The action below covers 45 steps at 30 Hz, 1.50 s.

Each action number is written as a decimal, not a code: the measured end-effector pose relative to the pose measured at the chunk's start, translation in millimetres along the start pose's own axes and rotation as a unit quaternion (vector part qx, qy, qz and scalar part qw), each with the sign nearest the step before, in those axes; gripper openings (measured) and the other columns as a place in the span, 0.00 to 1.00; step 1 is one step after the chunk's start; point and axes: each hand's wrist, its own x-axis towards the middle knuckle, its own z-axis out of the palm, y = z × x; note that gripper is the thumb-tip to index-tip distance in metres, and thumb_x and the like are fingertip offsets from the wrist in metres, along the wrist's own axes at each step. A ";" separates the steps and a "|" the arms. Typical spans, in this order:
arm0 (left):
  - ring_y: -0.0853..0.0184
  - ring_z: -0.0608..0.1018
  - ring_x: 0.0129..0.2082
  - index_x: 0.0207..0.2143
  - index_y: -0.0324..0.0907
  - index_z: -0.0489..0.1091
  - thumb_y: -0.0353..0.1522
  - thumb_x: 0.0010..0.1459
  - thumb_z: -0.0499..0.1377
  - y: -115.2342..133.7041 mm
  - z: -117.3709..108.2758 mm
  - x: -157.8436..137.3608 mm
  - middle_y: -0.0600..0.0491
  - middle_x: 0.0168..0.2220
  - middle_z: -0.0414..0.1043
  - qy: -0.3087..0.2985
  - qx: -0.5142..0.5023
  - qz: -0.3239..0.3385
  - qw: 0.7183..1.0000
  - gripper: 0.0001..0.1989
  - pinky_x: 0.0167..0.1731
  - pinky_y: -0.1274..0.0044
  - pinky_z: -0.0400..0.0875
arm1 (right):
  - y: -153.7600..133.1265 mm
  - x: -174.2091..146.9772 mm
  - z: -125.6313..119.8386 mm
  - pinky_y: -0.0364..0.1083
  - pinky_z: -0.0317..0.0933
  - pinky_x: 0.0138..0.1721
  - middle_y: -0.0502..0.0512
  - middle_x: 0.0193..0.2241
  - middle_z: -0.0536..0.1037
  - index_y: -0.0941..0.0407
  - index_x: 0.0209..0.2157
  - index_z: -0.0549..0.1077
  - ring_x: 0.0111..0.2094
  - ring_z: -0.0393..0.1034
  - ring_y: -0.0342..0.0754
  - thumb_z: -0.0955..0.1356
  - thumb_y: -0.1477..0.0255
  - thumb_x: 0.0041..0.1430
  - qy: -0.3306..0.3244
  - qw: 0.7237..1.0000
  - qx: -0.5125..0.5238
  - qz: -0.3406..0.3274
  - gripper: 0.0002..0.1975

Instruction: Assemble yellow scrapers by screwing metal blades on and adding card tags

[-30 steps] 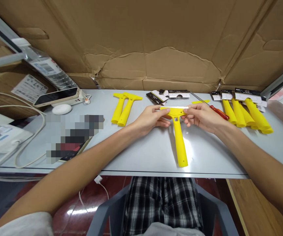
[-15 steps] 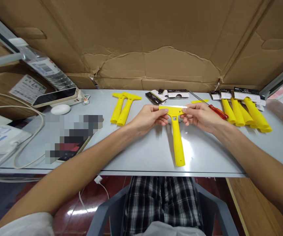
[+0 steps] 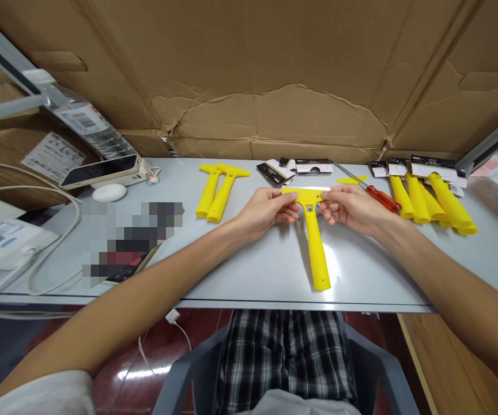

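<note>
A yellow scraper [image 3: 316, 248] is held by its head between my two hands, its handle pointing toward me and a thin pale blade edge along the far side. My left hand [image 3: 268, 212] pinches the left end of the head with the thumb on top. On the right end, my right hand [image 3: 347, 208] grips in the same way. A red-handled screwdriver [image 3: 383, 198] lies just beyond my right hand, beside a small flat yellow piece [image 3: 351, 180]. Two more yellow scraper bodies [image 3: 222, 193] lie left of my left hand.
At right lie several carded yellow scrapers [image 3: 452, 202]. Black-and-white header cards [image 3: 313, 166] rest at the back. On the left are a phone on a stand [image 3: 102, 172], a white mouse [image 3: 109, 192], cables and a plastic bottle [image 3: 87, 124]. Cardboard [image 3: 275, 63] walls the back.
The scraper's handle end has swung slightly to the right. Both hands keep their hold on its head, and the view has shifted a little.
</note>
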 end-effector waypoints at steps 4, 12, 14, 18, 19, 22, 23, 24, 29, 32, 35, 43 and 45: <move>0.72 0.79 0.25 0.34 0.35 0.76 0.35 0.68 0.65 -3.2 8.5 -7.0 0.49 0.32 0.78 -0.020 -0.023 -0.006 1.000 0.11 0.22 0.79 0.71 | 2.8 -1.7 2.9 0.39 0.68 0.25 0.60 0.34 0.79 0.65 0.41 0.71 0.25 0.73 0.40 0.70 0.74 0.62 -0.005 1.000 0.018 -0.016 0.09; 0.76 0.66 0.17 0.24 0.37 0.71 0.30 0.68 0.61 -5.3 11.7 -10.2 0.55 0.19 0.65 0.025 0.024 0.028 0.999 0.17 0.17 0.82 0.59 | 7.0 -3.7 12.7 0.41 0.68 0.25 0.61 0.35 0.79 0.65 0.37 0.69 0.25 0.72 0.40 0.68 0.73 0.64 -0.002 1.000 0.020 0.013 0.08; 0.76 0.65 0.17 0.23 0.37 0.70 0.30 0.68 0.60 -6.2 11.5 -9.3 0.55 0.18 0.65 0.028 0.031 0.032 0.999 0.18 0.17 0.82 0.59 | 7.4 -3.1 14.1 0.41 0.68 0.25 0.62 0.35 0.79 0.65 0.38 0.69 0.25 0.72 0.40 0.68 0.72 0.65 -0.004 0.999 0.023 0.024 0.08; 0.76 0.65 0.16 0.22 0.37 0.70 0.30 0.67 0.60 -7.7 12.0 -8.0 0.55 0.17 0.65 0.030 0.040 0.038 0.998 0.18 0.17 0.82 0.58 | 7.4 -3.3 16.3 0.39 0.68 0.26 0.64 0.37 0.80 0.66 0.40 0.70 0.25 0.73 0.39 0.69 0.73 0.65 -0.002 0.999 0.027 0.024 0.09; 0.76 0.65 0.16 0.22 0.37 0.70 0.30 0.67 0.60 -8.0 12.1 -7.6 0.55 0.17 0.65 0.030 0.042 0.038 0.998 0.18 0.16 0.82 0.58 | 7.3 -3.5 16.9 0.39 0.68 0.26 0.63 0.37 0.80 0.66 0.40 0.70 0.25 0.73 0.39 0.69 0.73 0.64 0.002 0.999 0.027 0.024 0.09; 0.76 0.65 0.16 0.21 0.38 0.69 0.30 0.66 0.60 -8.7 12.1 -6.7 0.55 0.17 0.64 0.028 0.045 0.040 0.998 0.18 0.16 0.82 0.59 | 7.6 -4.4 18.3 0.38 0.67 0.26 0.61 0.35 0.79 0.66 0.39 0.71 0.25 0.72 0.38 0.68 0.74 0.64 0.008 0.999 0.026 0.022 0.07; 0.76 0.65 0.16 0.22 0.37 0.70 0.30 0.66 0.60 -8.7 12.0 -6.7 0.55 0.17 0.64 0.028 0.046 0.040 0.998 0.18 0.16 0.82 0.59 | 7.7 -4.6 18.6 0.38 0.67 0.25 0.61 0.33 0.78 0.66 0.39 0.71 0.25 0.72 0.39 0.68 0.75 0.64 0.009 0.999 0.026 0.020 0.07; 0.75 0.66 0.16 0.22 0.37 0.70 0.30 0.66 0.60 -8.5 11.9 -6.8 0.55 0.18 0.65 0.029 0.045 0.038 0.998 0.17 0.16 0.82 0.60 | 7.8 -4.7 18.6 0.38 0.67 0.25 0.60 0.33 0.78 0.66 0.39 0.71 0.25 0.72 0.39 0.68 0.75 0.64 0.008 1.000 0.024 0.018 0.07; 0.74 0.71 0.20 0.30 0.37 0.72 0.33 0.63 0.62 -4.6 8.7 -7.1 0.51 0.28 0.72 0.012 -0.001 0.027 1.000 0.09 0.16 0.81 0.64 | 7.4 -3.2 14.2 0.39 0.67 0.25 0.61 0.34 0.78 0.66 0.38 0.70 0.25 0.72 0.38 0.69 0.73 0.63 0.000 1.000 0.014 0.001 0.08; 0.73 0.72 0.20 0.35 0.38 0.72 0.36 0.65 0.60 0.6 4.1 -4.4 0.51 0.31 0.74 0.027 -0.032 0.028 0.999 0.10 0.16 0.80 0.65 | 7.4 -0.4 8.4 0.39 0.68 0.26 0.62 0.35 0.79 0.66 0.39 0.70 0.25 0.72 0.39 0.69 0.72 0.63 -0.005 1.000 0.004 -0.008 0.09; 0.74 0.71 0.19 0.34 0.37 0.72 0.34 0.65 0.61 6.3 -0.7 -0.8 0.52 0.29 0.73 0.067 -0.021 0.028 0.997 0.08 0.16 0.81 0.64 | 8.3 2.3 3.0 0.40 0.68 0.26 0.62 0.35 0.79 0.66 0.41 0.72 0.25 0.72 0.39 0.69 0.72 0.63 -0.006 1.000 -0.010 -0.015 0.10; 0.76 0.71 0.21 0.29 0.37 0.73 0.28 0.64 0.62 8.4 -5.3 4.2 0.51 0.30 0.73 0.078 0.014 0.032 0.996 0.09 0.17 0.82 0.65 | 6.6 2.6 1.8 0.42 0.69 0.26 0.62 0.36 0.79 0.63 0.42 0.70 0.25 0.72 0.41 0.68 0.68 0.66 0.012 1.000 -0.012 -0.019 0.12; 0.76 0.71 0.21 0.28 0.37 0.72 0.29 0.64 0.62 7.8 -6.0 5.1 0.51 0.30 0.73 0.077 0.020 0.037 0.996 0.10 0.18 0.81 0.65 | 4.6 2.4 2.1 0.42 0.69 0.26 0.62 0.35 0.79 0.63 0.43 0.69 0.25 0.73 0.42 0.67 0.68 0.66 0.025 1.000 -0.003 -0.014 0.11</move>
